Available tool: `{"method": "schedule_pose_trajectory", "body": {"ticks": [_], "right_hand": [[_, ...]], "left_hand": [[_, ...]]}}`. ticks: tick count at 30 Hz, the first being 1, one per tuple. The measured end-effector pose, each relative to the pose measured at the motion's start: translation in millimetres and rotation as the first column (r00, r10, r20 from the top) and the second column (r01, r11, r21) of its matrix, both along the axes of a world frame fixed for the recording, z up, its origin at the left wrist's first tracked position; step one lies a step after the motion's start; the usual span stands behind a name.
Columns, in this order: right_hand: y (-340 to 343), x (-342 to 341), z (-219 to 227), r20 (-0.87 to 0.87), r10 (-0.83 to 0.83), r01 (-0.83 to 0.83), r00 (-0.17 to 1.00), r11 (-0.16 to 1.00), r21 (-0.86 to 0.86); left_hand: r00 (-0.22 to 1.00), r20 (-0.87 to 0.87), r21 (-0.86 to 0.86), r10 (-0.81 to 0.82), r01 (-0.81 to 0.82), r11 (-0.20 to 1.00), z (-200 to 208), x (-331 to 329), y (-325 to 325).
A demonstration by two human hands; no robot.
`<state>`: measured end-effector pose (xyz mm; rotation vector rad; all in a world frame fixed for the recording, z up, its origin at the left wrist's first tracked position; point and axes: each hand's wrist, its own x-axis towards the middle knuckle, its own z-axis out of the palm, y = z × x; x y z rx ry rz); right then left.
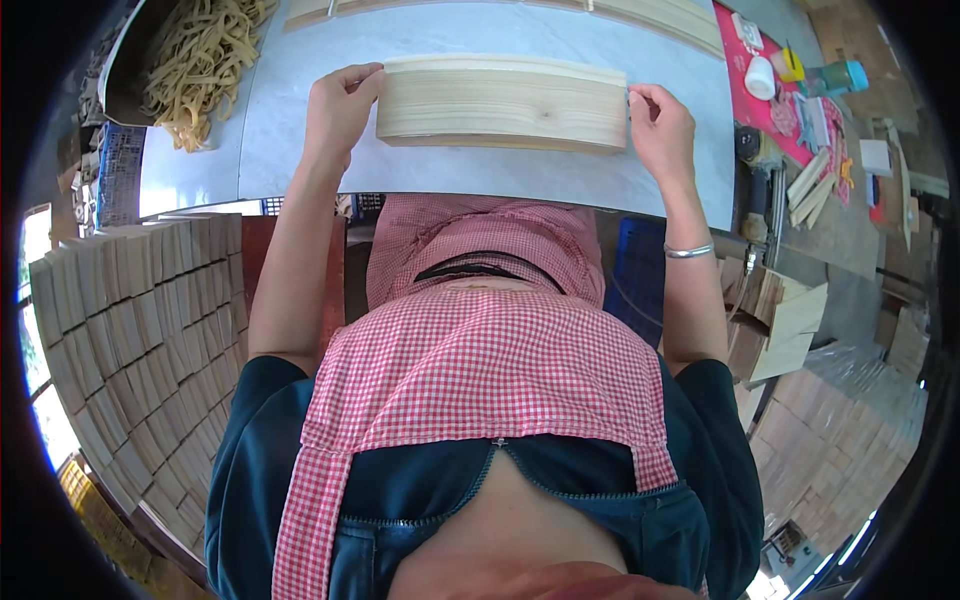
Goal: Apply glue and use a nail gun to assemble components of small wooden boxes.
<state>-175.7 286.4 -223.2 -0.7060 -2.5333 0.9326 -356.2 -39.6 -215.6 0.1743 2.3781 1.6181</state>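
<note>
Looking at a long wooden block (500, 105) lying crosswise on the marbled tabletop (285, 110), near the front edge. Pale cream, with fine straight grain running lengthwise and a small darker knot (545, 114) right of center. Lighter strip along the far side, browner along the near edge. Left hand (342, 112) half-curled, fingertips at the left end; right hand (662, 130) bent likewise at the right end. Cannot tell whether gripping or just touching.

Hands (338, 118): two are seen.
Gripped wooden block (500, 108): one is counted.
Checked apron (490, 370): one is worn.
Bracelet (689, 251): one is worn.
White round bottle (760, 79): one is counted.
Teal-lidded jar (830, 79): one is counted.
</note>
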Motion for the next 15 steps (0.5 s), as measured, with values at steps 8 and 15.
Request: {"method": "schedule_pose_trajectory", "body": {"ticks": [8, 15], "right_hand": [[-6.0, 3.0, -6.1, -0.059, 0.051, -0.044, 0.997, 0.991, 0.123], [-5.7, 2.2, -5.3, -0.058, 0.109, -0.091, 0.992, 0.963, 0.252]], "left_hand": [[0.996, 0.061, 0.091, 0.062, -0.067, 0.994, -0.6, 17.8, 8.4], [0.981, 0.188, 0.224, 0.053, -0.096, 0.970, 6.8, 28.2, 13.1]]}}
